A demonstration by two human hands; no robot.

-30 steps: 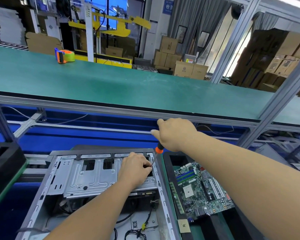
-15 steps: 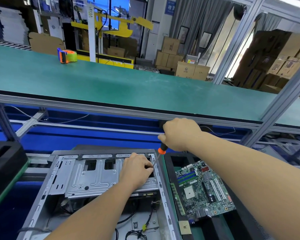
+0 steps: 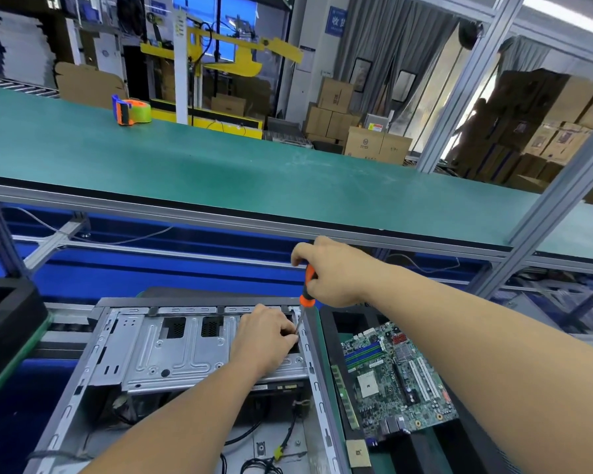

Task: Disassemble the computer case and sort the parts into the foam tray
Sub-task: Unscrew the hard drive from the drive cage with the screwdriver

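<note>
The open grey computer case lies at lower centre with its silver drive cage on top. My right hand grips an orange-handled screwdriver, whose shaft points down at the cage's right edge. My left hand rests on the cage with its fingertips pinching the shaft near the tip. To the right, a green motherboard lies in the black foam tray. Loose cables show inside the case.
A green conveyor belt runs across the view behind the case, with an orange and green tape dispenser on it. Another black foam block sits at the left edge. Aluminium frame posts stand at right. Cardboard boxes fill the background.
My right hand has shifted on the screwdriver, and more of the orange handle shows now. My left hand stays on the cage by the shaft.
</note>
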